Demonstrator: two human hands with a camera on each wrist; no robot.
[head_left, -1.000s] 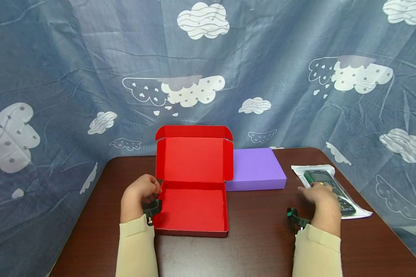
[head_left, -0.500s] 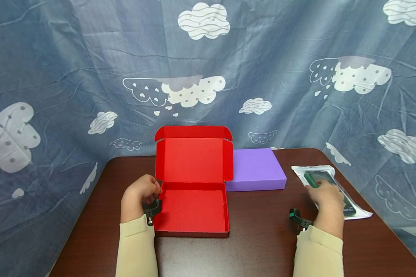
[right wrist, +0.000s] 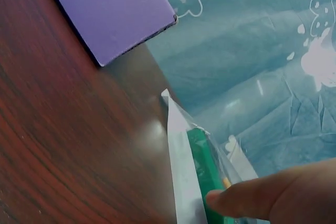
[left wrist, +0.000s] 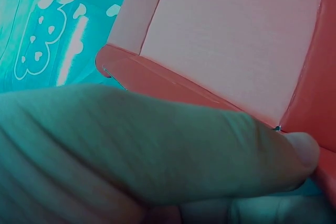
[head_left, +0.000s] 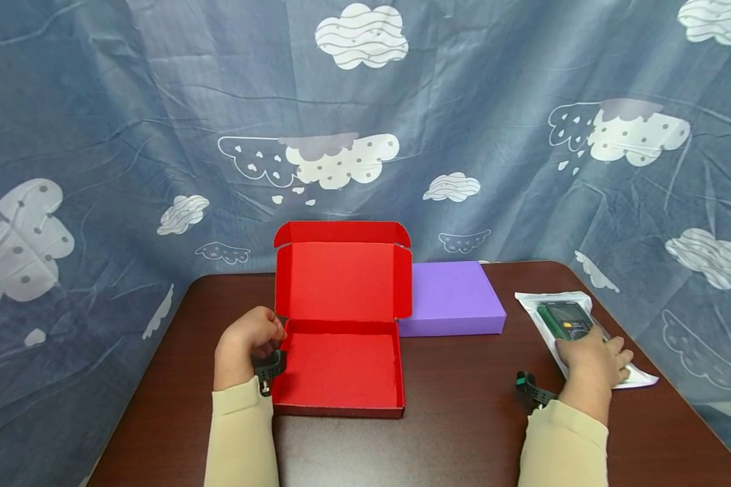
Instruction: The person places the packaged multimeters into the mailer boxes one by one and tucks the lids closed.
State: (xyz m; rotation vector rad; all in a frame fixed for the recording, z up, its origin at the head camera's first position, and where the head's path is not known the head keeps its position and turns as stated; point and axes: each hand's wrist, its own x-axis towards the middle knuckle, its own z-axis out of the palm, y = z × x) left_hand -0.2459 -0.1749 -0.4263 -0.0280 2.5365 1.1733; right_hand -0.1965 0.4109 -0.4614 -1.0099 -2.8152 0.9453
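An open red box (head_left: 341,372) lies in the middle of the table with its lid raised at the back. My left hand (head_left: 252,335) pinches the box's left wall; in the left wrist view its thumb (left wrist: 299,153) is at the wall's edge. On the right, a green-and-black handheld device (head_left: 565,321) with a screen lies in a clear-fronted white bag (head_left: 533,304). My right hand (head_left: 593,358) spans the bag's lower part, thumb at the green side and fingers over the far side, hiding the device's lower half. In the right wrist view the thumb (right wrist: 236,200) touches the green side (right wrist: 202,153).
A purple box (head_left: 453,294) stands behind and right of the red box, close to its raised lid. The dark wooden table (head_left: 457,392) ends at rounded back corners. A blue cloud-patterned curtain (head_left: 365,101) hangs behind it.
My right hand has slid right and nearer along the bagged device, uncovering its screen, with its fingers now over the far side. My left hand has stayed at the red box.
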